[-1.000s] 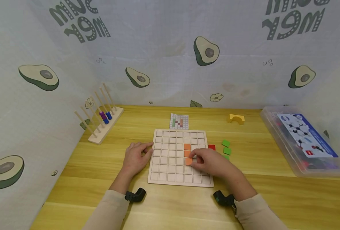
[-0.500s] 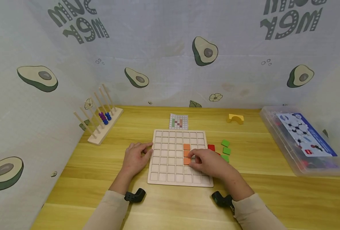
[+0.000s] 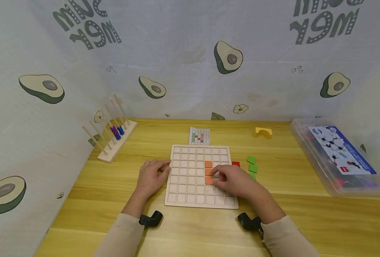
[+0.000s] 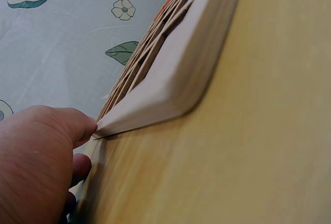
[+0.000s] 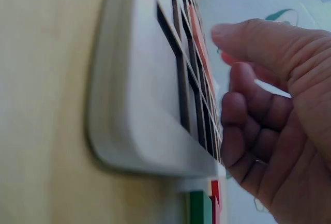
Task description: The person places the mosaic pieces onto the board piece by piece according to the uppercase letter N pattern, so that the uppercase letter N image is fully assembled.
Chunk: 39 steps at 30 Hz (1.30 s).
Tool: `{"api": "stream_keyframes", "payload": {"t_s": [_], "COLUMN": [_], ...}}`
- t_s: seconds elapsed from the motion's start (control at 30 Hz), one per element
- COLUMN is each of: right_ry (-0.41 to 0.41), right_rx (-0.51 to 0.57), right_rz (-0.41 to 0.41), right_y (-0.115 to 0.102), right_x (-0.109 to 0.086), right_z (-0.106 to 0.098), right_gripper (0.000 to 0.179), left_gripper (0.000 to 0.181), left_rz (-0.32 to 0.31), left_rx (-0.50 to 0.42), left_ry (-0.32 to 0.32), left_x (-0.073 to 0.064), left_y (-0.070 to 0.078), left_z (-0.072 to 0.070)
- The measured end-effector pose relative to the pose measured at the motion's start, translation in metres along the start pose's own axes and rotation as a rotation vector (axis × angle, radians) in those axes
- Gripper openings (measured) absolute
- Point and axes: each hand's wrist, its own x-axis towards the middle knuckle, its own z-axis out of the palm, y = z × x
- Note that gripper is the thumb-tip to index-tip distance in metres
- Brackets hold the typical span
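Observation:
A wooden grid board (image 3: 191, 189) lies on the table, with three orange square tiles (image 3: 208, 164) seated in one column right of its middle. My right hand (image 3: 236, 181) hovers over the board's right part, thumb and index fingertips close by the lower two tiles. In the right wrist view, a gap shows between thumb (image 5: 243, 35) and index finger, with no tile there. My left hand (image 3: 151, 176) rests at the board's left edge. One of its fingertips touches the edge in the left wrist view, and the board (image 4: 170, 79) fills the top there.
Several green tiles (image 3: 253, 168) and a red tile (image 3: 236, 164) lie right of the board. Behind it is a printed grid card (image 3: 199, 136). A pegged bead stand (image 3: 117, 144), a yellow arch block (image 3: 263, 132) and a clear plastic case (image 3: 325, 178) stand around.
The lowest orange tile, pinched at a slight skew a second ago, now sits square in its cell. The right fingertips have eased slightly off it. The left hand stays put.

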Motion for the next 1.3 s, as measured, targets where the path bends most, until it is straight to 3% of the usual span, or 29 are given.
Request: {"api": "stream_keyframes", "payload": {"t_s": [0.23, 0.67, 0.97, 1.3], "right_ry": [0.083, 0.153, 0.151, 0.133], "right_rx": [0.045, 0.010, -0.038, -0.076], "right_rz": [0.002, 0.150, 0.210, 0.223], "right_y": [0.013, 0.049, 0.062, 0.068], "right_x": [-0.001, -0.008, -0.009, -0.009], "right_z": [-0.015, -0.036, -0.042, -0.041], "right_gripper": [0.022, 0.020, 0.023, 0.026], "left_gripper": [0.030, 0.030, 0.029, 0.029], "left_rz": [-0.019, -0.037, -0.031, -0.028], "left_rx": [0.001, 0.000, 0.008, -0.003], "left_ry": [-0.022, -0.040, -0.031, -0.031], "left_x": [0.001, 0.001, 0.000, -0.001], "left_y": [0.000, 0.000, 0.000, -0.001], "left_z": [-0.001, -0.001, 0.000, 0.002]}}
